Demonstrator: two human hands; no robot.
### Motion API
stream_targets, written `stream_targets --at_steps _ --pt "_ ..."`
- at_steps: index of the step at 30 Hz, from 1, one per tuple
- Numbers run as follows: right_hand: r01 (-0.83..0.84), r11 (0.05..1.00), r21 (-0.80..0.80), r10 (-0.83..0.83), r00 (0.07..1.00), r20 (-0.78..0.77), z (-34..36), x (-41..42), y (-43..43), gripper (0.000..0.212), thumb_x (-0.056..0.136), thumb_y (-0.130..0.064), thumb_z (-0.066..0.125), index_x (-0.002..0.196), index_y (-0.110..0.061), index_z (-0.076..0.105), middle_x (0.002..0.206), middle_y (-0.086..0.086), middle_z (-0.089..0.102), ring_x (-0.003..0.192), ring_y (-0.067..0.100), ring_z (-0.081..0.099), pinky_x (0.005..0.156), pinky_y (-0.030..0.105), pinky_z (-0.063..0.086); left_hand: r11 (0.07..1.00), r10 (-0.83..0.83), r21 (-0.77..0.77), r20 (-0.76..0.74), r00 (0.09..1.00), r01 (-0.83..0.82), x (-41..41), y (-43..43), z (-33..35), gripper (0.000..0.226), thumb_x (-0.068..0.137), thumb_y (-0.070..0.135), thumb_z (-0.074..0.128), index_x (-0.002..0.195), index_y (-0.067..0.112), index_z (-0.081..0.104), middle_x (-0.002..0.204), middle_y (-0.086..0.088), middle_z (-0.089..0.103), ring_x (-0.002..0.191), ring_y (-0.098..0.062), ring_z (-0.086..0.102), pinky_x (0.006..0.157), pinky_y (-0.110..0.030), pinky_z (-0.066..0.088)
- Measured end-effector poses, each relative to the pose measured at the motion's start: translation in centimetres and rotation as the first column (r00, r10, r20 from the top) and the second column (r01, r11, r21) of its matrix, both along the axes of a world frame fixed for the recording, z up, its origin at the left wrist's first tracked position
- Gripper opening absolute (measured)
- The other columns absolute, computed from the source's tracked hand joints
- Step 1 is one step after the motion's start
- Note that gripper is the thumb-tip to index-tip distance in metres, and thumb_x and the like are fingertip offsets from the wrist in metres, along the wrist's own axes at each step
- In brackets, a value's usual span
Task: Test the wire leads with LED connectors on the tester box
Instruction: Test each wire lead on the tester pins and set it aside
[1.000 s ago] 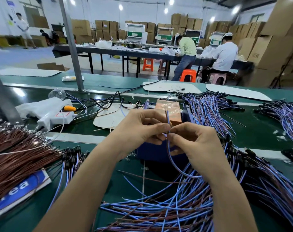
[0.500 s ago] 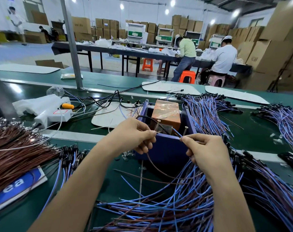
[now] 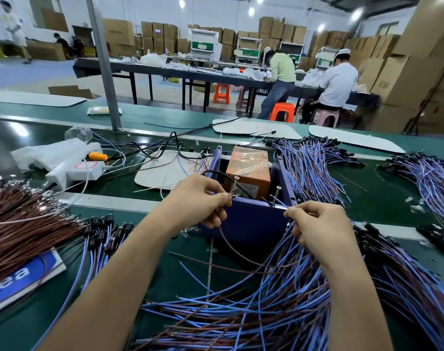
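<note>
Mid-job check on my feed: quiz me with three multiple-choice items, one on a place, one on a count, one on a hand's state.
1. Where does the orange block sit?
A) inside the blue box
B) on the white power strip
C) under the brown wire pile

2. How many screws stand at the box's near wall?
A) one
B) two
C) four

3. What is the left hand doing?
A) lying flat on the belt
B) holding a screwdriver
C) pinching a brown wire beside a screw

Answers: 1 A, the box's walls enclose the block. 2 B, one stands left, one right. 3 C, thumb and finger close on the wire's end.
</note>
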State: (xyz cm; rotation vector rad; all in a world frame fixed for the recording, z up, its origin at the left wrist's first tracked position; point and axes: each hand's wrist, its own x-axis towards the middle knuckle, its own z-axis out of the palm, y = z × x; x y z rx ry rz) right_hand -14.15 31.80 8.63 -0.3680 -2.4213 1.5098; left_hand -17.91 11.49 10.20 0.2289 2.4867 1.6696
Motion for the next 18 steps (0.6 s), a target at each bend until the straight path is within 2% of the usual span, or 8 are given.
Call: stream_targets --at_steps 9,14,18 --pt "0.005 1.000 0.019 -0.006 0.999 0.038 0.17 0.18 0.21 0.022 0.089 -0.011 0.058 0.069 -0.014 0.066 0.040 -0.004 0.056 0.035 0.005 0.043 0.046 0.024 0.033 1.000 0.003 -0.002 -0.023 1.000 -0.003 -0.02 0.17 -0.26 0.020 0.093 0.014 0.059 0.079 0.003 0.067 0.056 -0.006 0.065 0.043 -0.011 0.058 0.043 -0.018 0.046" --pt "0.008 1.000 0.006 -0.009 0.998 0.058 0.11 0.06 0.10 0.020 0.092 -0.010 0.055 0.075 -0.013 0.065 0.041 -0.004 0.055 0.031 0.001 0.043 0.036 0.016 0.031 1.000 0.007 -0.013 -0.050 0.999 -0.008 -0.27 0.06 -0.36 0.020 0.093 0.015 0.059 0.076 0.008 0.067 0.055 -0.004 0.066 0.043 -0.010 0.057 0.043 -0.017 0.045" --pt "-0.030 0.999 0.013 0.029 0.997 0.078 0.60 0.40 0.25 0.020 0.091 -0.008 0.056 0.074 -0.012 0.066 0.046 -0.002 0.055 0.037 0.007 0.045 0.037 0.016 0.032 0.998 -0.048 -0.035 -0.058 0.997 0.046 -0.16 0.00 -0.16 0.020 0.093 0.013 0.058 0.076 0.007 0.067 0.058 -0.006 0.066 0.044 -0.010 0.057 0.044 -0.017 0.045"
